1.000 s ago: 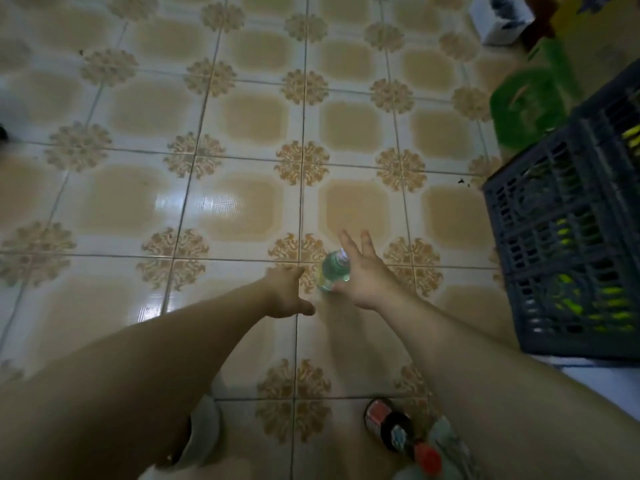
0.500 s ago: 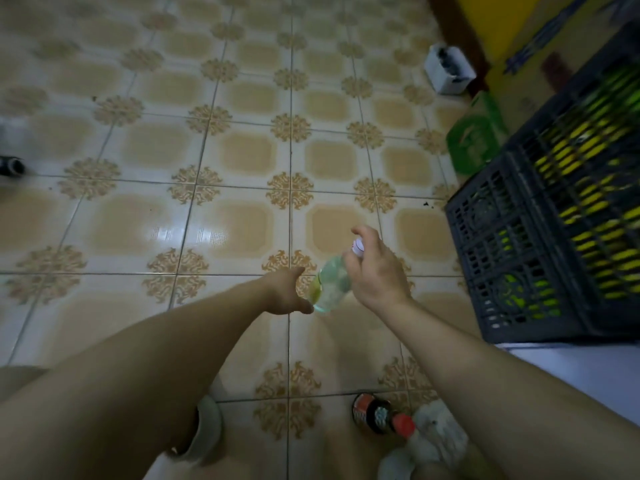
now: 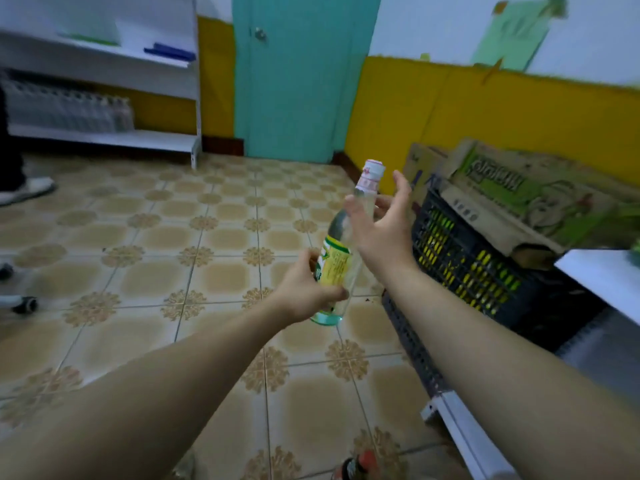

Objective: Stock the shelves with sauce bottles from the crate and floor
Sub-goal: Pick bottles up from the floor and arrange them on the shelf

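A clear glass sauce bottle with a yellow-green label and a white-and-red cap is held upright, slightly tilted, above the tiled floor. My left hand grips its lower body. My right hand is at the neck with spread, mostly straight fingers, thumb in front and fingers behind the glass. To the right stands a dark crate with yellow-labelled bottles showing through its sides. A dark bottle with a red cap lies on the floor at the bottom edge.
A cardboard box lies on the crate. A white shelf edge juts in at the right. A white shelf unit with rows of bottles stands at the back left, beside a teal door. A person's shoe is at far left.
The bottle has come up off the floor. My left hand now grips its body and my right hand has loosened at the neck. The view has risen from the floor to the room.
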{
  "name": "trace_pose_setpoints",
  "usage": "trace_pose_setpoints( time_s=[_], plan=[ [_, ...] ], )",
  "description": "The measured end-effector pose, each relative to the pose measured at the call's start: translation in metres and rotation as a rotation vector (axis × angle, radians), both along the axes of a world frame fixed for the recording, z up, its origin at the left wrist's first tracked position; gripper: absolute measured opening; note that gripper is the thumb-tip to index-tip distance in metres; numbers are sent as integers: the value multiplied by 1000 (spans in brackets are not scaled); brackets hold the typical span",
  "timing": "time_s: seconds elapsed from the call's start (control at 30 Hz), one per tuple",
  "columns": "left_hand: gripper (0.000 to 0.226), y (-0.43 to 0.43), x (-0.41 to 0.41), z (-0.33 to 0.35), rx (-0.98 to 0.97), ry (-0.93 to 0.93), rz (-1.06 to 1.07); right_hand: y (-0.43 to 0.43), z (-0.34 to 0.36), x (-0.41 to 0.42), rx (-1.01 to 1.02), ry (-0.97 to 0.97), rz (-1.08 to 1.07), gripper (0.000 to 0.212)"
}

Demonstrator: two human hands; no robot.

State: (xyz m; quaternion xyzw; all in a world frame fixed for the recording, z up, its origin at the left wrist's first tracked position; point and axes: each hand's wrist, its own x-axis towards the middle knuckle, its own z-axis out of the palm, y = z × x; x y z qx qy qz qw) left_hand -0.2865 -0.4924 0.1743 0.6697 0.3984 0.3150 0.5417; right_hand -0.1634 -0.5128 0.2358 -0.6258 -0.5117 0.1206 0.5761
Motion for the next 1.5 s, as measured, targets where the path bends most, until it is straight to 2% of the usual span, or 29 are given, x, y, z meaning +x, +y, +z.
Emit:
trace_pose_setpoints(
  time_s=[0.07, 0.17, 0.27, 0.4, 0.53, 0.63, 0.77, 0.87, 1.0, 1.17, 1.33, 1.4, 1.43, 1.5],
  plan=[
    [50, -17, 7, 26, 35, -125, 66, -18, 10, 2, -100, -60, 32, 102],
    [51, -42, 16, 60, 97, -245, 68, -44, 29, 7, -52, 37, 29, 96],
    [46, -63, 18, 89, 162, -231, -116, -70, 57, 17, 83, 151, 4, 84],
    [60, -82, 19, 123, 70, -186, -350, -103, 81, 33, 141, 167, -18, 80],
    [58, -101, 35, 145, 98, -185, -489, -131, 101, 48, 152, 132, -47, 72],
    [67, -115, 54, 152, 168, -218, -519, -153, 117, 61, 191, 123, -79, 58],
    [70, -131, 83, 150, 232, -281, -536, -178, 136, 81, 176, 79, -193, 54],
    [88, -141, 106, 149, 253, -316, -569, -202, 144, 96, 142, 15, -301, 54],
    [73, -157, 136, 153, 258, -368, -692, -234, 148, 117, 96, -67, -442, 65],
    [81, -167, 184, 153, 321, -361, -761, -270, 153, 142, 78, -85, -510, 57],
    [90, -176, 230, 146, 294, -382, -847, -285, 154, 172, -20, -108, -631, 70],
    [83, -177, 246, 142, 309, -379, -874, -286, 153, 187, -54, -115, -684, 76],
    [80, -177, 254, 139, 312, -378, -892, -287, 152, 193, -57, -102, -707, 76],
    [80, -173, 271, 134, 290, -354, -939, -287, 148, 207, -67, -78, -746, 61]
  ],
)
